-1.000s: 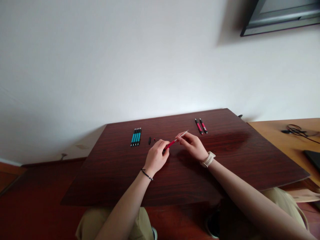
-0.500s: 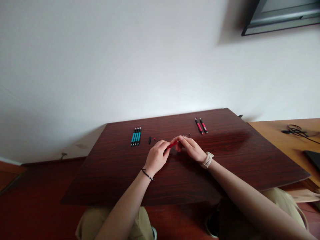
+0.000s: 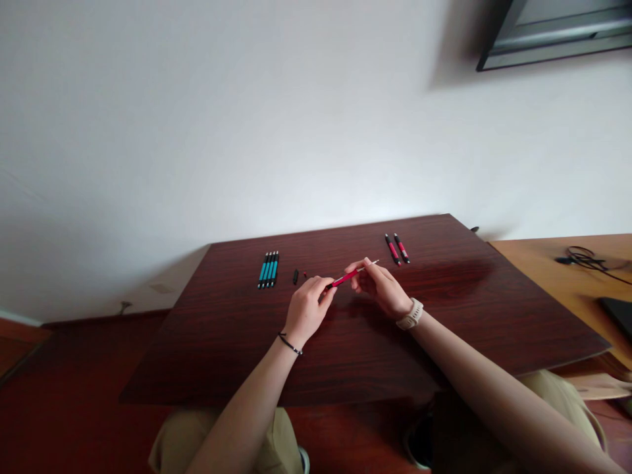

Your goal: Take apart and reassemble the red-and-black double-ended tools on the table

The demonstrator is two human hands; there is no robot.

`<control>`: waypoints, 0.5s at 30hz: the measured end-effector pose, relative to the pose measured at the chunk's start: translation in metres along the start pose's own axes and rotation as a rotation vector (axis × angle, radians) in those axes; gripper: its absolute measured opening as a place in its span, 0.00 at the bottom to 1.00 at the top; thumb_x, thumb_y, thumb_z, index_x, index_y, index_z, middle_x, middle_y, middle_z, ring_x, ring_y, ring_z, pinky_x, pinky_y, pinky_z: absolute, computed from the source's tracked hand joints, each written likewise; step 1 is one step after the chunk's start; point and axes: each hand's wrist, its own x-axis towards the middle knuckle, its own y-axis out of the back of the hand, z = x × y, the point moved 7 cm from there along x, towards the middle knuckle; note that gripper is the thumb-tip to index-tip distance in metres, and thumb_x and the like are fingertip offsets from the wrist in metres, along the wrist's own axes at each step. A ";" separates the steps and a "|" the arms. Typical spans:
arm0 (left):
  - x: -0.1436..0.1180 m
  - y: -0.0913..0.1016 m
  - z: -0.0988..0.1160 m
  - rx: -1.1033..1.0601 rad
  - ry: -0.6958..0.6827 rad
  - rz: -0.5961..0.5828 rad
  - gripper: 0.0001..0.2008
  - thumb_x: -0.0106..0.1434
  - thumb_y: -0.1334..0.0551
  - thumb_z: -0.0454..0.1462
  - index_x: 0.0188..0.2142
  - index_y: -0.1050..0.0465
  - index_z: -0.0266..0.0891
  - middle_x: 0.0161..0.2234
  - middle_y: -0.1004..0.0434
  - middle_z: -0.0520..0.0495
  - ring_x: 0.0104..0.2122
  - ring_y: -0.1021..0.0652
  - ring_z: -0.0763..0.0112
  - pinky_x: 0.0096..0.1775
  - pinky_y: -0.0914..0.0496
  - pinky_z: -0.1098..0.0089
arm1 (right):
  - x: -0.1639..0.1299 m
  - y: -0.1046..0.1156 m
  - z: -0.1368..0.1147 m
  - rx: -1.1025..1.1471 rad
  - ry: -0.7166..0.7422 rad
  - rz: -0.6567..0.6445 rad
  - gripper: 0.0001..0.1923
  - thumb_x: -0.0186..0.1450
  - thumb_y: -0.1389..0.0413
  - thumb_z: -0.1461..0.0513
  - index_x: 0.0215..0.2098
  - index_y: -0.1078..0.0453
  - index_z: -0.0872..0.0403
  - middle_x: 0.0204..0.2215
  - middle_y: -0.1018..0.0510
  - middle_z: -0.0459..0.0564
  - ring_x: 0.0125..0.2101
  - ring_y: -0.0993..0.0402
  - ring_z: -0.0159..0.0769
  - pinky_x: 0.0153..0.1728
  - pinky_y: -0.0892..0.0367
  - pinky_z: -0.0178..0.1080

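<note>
My left hand (image 3: 310,306) pinches the dark end of a red pen barrel (image 3: 345,277), which points up to the right above the table. At the barrel's other end, the fingertips of my right hand (image 3: 382,289) close on a thin pale rod (image 3: 375,262) in line with it. Whether the rod sits inside the barrel cannot be made out. Left of my hands lie a short black pen grip piece (image 3: 295,276) and a tiny red part (image 3: 305,274). Beyond them is a row of several blue-and-black pens (image 3: 268,270).
Two red-and-black pens (image 3: 397,249) lie side by side at the back right of the dark wooden table (image 3: 222,355). On a lighter desk (image 3: 538,263) to the right are a black cable (image 3: 590,260) and a dark flat object (image 3: 617,315). A wall stands behind.
My right hand has moved slightly right and up along the pen, so more of the red barrel shows between my hands. The left hand stays almost still.
</note>
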 end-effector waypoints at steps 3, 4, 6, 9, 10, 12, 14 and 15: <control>-0.001 -0.001 0.000 -0.001 -0.009 0.000 0.08 0.77 0.41 0.39 0.50 0.24 0.42 0.39 0.20 0.46 0.37 0.21 0.66 0.41 0.26 0.66 | 0.000 -0.003 0.001 0.035 -0.048 -0.034 0.30 0.75 0.50 0.39 0.49 0.23 0.54 0.31 0.20 0.51 0.32 0.24 0.37 0.38 0.27 0.39; -0.001 0.000 -0.001 -0.003 -0.007 0.004 0.08 0.77 0.41 0.39 0.50 0.24 0.42 0.39 0.20 0.46 0.37 0.21 0.66 0.41 0.26 0.66 | -0.001 -0.003 0.002 0.044 -0.059 -0.042 0.30 0.75 0.50 0.38 0.49 0.23 0.54 0.32 0.20 0.51 0.33 0.23 0.37 0.38 0.27 0.39; -0.002 0.000 -0.002 -0.008 -0.004 0.004 0.09 0.77 0.42 0.39 0.50 0.24 0.43 0.39 0.20 0.45 0.37 0.21 0.66 0.41 0.26 0.66 | -0.001 -0.005 0.002 0.051 -0.080 -0.054 0.30 0.74 0.50 0.38 0.48 0.23 0.54 0.32 0.19 0.52 0.33 0.23 0.38 0.39 0.26 0.40; -0.002 0.000 -0.003 -0.016 -0.010 -0.009 0.09 0.77 0.42 0.38 0.51 0.23 0.43 0.40 0.20 0.45 0.38 0.20 0.65 0.42 0.25 0.66 | -0.003 -0.008 0.003 0.059 -0.104 -0.087 0.30 0.75 0.50 0.38 0.48 0.24 0.53 0.34 0.17 0.53 0.34 0.21 0.38 0.41 0.25 0.41; -0.002 0.000 -0.003 -0.020 -0.013 -0.010 0.09 0.77 0.42 0.38 0.51 0.23 0.43 0.40 0.20 0.45 0.38 0.20 0.65 0.42 0.25 0.65 | -0.003 -0.009 0.004 0.065 -0.104 -0.099 0.30 0.75 0.51 0.38 0.48 0.24 0.54 0.35 0.17 0.54 0.34 0.21 0.39 0.42 0.25 0.42; -0.001 0.000 -0.003 -0.030 -0.015 -0.009 0.09 0.77 0.42 0.38 0.51 0.23 0.43 0.41 0.20 0.44 0.39 0.20 0.65 0.43 0.25 0.65 | -0.003 -0.010 0.004 0.062 -0.091 -0.104 0.30 0.75 0.51 0.38 0.48 0.24 0.54 0.36 0.16 0.55 0.35 0.20 0.39 0.43 0.25 0.42; -0.001 -0.001 -0.001 -0.036 -0.013 -0.012 0.09 0.77 0.42 0.38 0.51 0.23 0.43 0.41 0.19 0.45 0.38 0.20 0.65 0.43 0.24 0.65 | -0.002 -0.008 0.005 0.025 -0.069 -0.072 0.31 0.75 0.51 0.38 0.47 0.25 0.54 0.35 0.16 0.55 0.34 0.20 0.40 0.42 0.25 0.42; -0.001 -0.002 -0.001 -0.038 -0.010 -0.018 0.09 0.77 0.42 0.38 0.51 0.23 0.43 0.41 0.19 0.45 0.38 0.20 0.66 0.43 0.24 0.65 | -0.001 -0.007 0.006 0.001 -0.059 -0.048 0.31 0.74 0.52 0.37 0.46 0.25 0.54 0.34 0.17 0.55 0.34 0.20 0.40 0.41 0.25 0.42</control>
